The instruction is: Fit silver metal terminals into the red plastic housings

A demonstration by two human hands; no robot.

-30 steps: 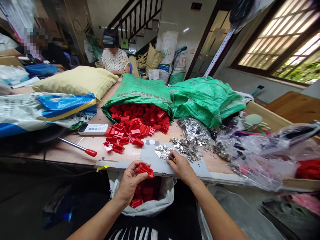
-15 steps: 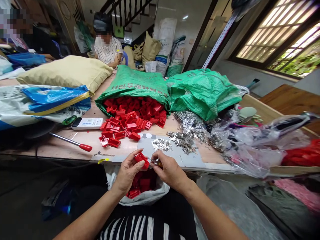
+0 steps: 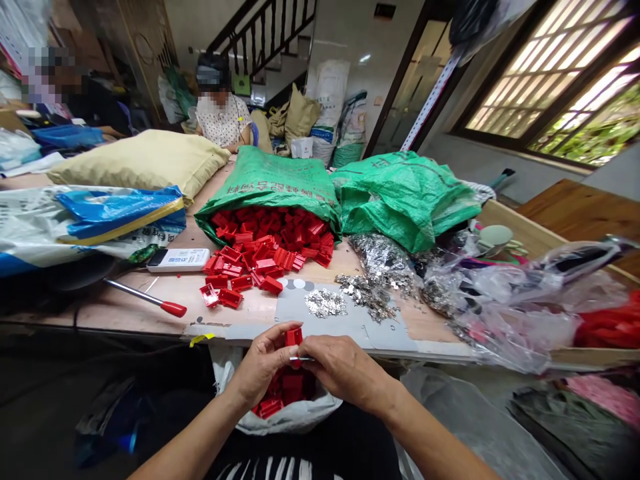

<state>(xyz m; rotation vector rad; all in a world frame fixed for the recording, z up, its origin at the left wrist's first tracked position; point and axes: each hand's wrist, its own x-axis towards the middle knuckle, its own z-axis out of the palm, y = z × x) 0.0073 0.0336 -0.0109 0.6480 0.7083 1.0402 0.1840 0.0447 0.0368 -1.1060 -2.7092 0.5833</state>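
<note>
My left hand [image 3: 257, 367] is closed on a small red plastic housing [image 3: 294, 337], pinched between thumb and fingers. My right hand [image 3: 345, 365] meets it from the other side, its fingers wrapped round a screwdriver. Only the thin metal shaft of the screwdriver [image 3: 301, 359] shows, lying across the housing's lower end; its handle is hidden in my palm. Both hands are above a white sack [image 3: 315, 408] with more red housings inside. On the table beyond, loose red housings [image 3: 265, 267] spill from a green woven bag [image 3: 280, 177].
Small silvery metal pieces [image 3: 325, 303] lie in piles on a grey sheet [image 3: 295, 320]. A lever with a red grip [image 3: 173, 308] and a white device [image 3: 179, 260] are at left. Plastic bags [image 3: 510, 320] crowd the right. Across the table sits a person [image 3: 223, 119].
The red housing has turned more upright in my left hand. My right hand has rolled over, so the screwdriver shaft now lies across the housing and its handle is hidden. The view has tilted up slightly.
</note>
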